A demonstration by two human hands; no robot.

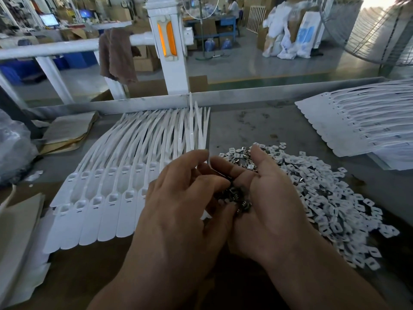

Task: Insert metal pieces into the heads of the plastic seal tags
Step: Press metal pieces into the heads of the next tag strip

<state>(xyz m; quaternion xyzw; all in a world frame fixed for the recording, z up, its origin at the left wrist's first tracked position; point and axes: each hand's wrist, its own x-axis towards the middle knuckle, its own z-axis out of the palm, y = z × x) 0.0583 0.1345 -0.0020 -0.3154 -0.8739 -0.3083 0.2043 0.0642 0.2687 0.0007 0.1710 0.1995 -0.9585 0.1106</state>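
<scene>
A handful of metal pieces (232, 198) is cupped in the half-curled right hand (270, 198) as a ready supply. The left hand (178, 198) is bent over it, apparently to pick one; whether any is pinched cannot be told. The plastic seal tags (107, 198) are fanned on the desk's (234, 124) left side, with their heads kept within reach.

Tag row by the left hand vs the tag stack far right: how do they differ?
The tag row fans out, flags toward the person, tails toward the rail; the tag stack lies turned, tails running off right. The left hand overlaps the tag row; the tag stack lies apart from both hands. Both are white tags joined side by side.
</scene>
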